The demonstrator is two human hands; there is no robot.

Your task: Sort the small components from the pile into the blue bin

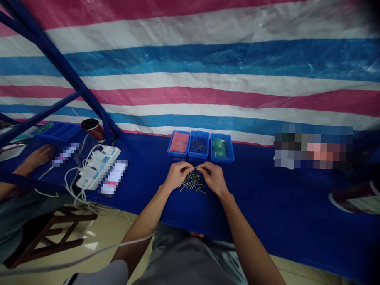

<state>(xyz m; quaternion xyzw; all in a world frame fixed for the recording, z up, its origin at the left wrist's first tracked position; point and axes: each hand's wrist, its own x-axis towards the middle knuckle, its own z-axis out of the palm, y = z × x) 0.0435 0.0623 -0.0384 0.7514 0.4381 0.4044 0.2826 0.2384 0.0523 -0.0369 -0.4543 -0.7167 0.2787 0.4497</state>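
Observation:
My left hand (178, 174) and my right hand (212, 176) meet over a loose pile of thin, short sticks (192, 182), dark and yellowish. Both sets of fingers are closed in a pinch, with the tips almost touching. A thin dark piece (195, 169) seems to run between them, too small to make out fully. Just beyond my hands stand three blue trays side by side. The left tray (169, 151) holds pink flat pieces (179, 141), the middle tray (198, 153) thin dark pieces (198, 145), and the right tray (222, 159) green items (220, 147).
A white power strip (97, 166) with tangled cables lies to the left, beside a blurred phone (114, 177). A dark cup (93, 130) stands behind it. Another person's hand (39, 157) rests farther left. A red cup (359, 197) is at the right. Striped sheeting (192, 80) hangs behind the table.

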